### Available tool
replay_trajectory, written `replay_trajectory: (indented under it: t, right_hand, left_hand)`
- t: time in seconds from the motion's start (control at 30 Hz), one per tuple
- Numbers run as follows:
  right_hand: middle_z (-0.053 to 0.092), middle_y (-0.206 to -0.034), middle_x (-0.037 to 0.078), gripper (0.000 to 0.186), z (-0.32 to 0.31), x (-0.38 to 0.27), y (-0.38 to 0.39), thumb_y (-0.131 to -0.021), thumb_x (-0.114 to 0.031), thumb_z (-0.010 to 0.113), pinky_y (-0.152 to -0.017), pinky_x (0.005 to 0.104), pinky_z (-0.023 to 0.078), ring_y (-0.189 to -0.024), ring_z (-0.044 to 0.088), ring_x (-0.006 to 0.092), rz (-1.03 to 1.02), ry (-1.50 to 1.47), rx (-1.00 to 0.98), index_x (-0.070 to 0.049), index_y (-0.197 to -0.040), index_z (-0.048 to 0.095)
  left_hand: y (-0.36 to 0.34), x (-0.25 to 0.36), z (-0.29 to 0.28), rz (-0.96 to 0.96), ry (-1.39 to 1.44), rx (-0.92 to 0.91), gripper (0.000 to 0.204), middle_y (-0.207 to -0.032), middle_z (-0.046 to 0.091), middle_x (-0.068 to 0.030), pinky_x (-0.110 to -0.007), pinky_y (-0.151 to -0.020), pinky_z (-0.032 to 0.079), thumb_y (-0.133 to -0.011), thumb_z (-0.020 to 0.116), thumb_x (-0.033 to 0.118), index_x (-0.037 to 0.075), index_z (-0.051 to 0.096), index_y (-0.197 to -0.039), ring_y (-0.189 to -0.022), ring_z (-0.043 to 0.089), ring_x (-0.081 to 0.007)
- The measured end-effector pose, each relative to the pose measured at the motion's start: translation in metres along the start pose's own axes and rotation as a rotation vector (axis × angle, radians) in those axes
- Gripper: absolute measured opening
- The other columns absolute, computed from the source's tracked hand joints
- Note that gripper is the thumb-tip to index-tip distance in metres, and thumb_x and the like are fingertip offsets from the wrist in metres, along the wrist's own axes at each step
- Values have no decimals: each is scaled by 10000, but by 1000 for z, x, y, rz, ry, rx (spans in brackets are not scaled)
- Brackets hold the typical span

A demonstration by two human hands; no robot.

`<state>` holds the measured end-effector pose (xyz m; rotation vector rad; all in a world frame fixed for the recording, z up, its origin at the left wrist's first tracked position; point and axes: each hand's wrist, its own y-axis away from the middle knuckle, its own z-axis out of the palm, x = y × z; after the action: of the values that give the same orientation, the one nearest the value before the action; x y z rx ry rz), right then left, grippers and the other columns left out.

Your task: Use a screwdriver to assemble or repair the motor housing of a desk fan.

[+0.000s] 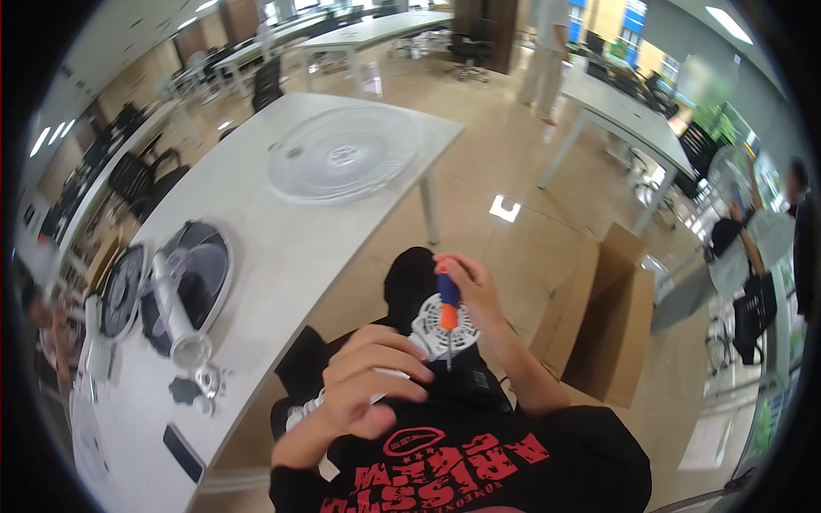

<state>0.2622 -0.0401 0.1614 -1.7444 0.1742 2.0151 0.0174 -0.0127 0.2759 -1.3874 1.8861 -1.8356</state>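
Observation:
My right hand (472, 289) is closed round the orange-and-blue handle of a screwdriver (449, 299), whose thin shaft points down. Just behind the shaft, over my lap, sits a round white slotted fan housing (434, 326). My left hand (368, 380) curves its fingers over the white body of this fan part, left of the screwdriver. The thumb stands apart from the fingers, and the palm side is mostly hidden. Where the screwdriver tip meets the part, if it does, I cannot make out.
On the white table (342, 235) lie a round pale fan grille (376, 175), dark-backed round fan parts (209, 256), a white tube (171, 312), a dark knob (184, 391) and a phone (183, 451). An open cardboard box (560, 321) stands on the floor at right. Other people are farther off.

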Motion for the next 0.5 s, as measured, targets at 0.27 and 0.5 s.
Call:
replay_trajectory:
  t: [0.27,0.5]
  right_hand:
    - [693,-996,25,312,8,3,-6,-1067,-267,636,-793,216,489,-902,610,64,86,-43,19,-9,-1219,723]
    - [694,-1003,26,299,-3,13,-8,-1068,-255,639,-765,206,491,-903,613,61,63,-6,32,-15,-1226,720]
  left_hand:
    - [-97,71,6,186,623,81,725,-864,694,-174,-346,-588,556,-900,636,735,23,721,-793,-844,641,-325]
    - [-111,40,-3,242,693,-58,389,-929,734,-210,-413,-702,532,-1018,583,410,70,700,-869,-812,705,-380]
